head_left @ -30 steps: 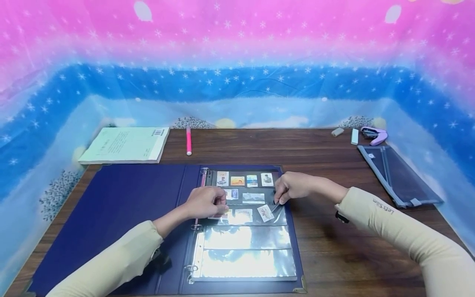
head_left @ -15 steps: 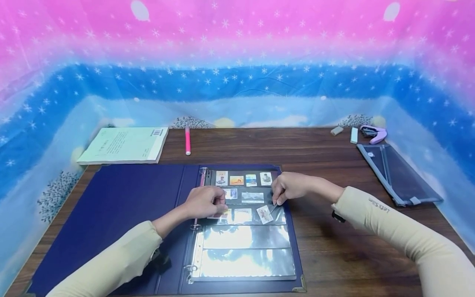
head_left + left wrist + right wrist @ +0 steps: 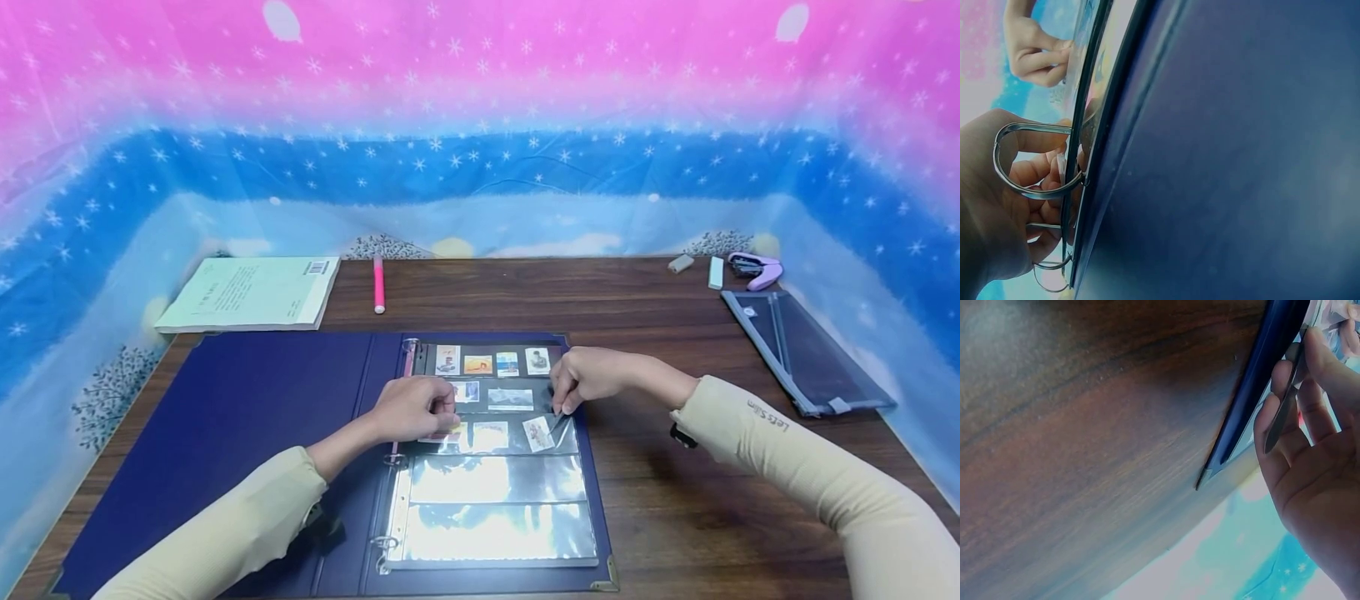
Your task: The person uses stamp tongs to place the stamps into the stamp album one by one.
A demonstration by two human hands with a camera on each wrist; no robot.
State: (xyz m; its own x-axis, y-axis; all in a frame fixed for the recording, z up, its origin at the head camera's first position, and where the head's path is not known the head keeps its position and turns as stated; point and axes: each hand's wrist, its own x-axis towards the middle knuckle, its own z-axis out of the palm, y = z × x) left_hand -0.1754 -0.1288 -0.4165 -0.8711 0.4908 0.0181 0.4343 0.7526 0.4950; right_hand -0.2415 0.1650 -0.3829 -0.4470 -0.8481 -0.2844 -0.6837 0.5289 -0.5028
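A dark album page with clear pocket strips lies in an open navy ring binder. Several stamps sit in its upper rows. My right hand pinches slim dark tweezers at the page's right edge. Just below their tip, a tilted stamp overlaps the right end of the third row. My left hand bends over the left end of that row, its fingertips pinching clear film. Beside it is another stamp. The left fingers partly hide stamps beneath them.
Metal rings stand up along the page's left side. Behind the binder lie a pale green book and a pink marker. Two erasers, a purple stapler and a mesh zip pouch are at right.
The tilted stamp has shifted slightly right and turned a little more upright, with the tweezers at it. The left hand stays in place.
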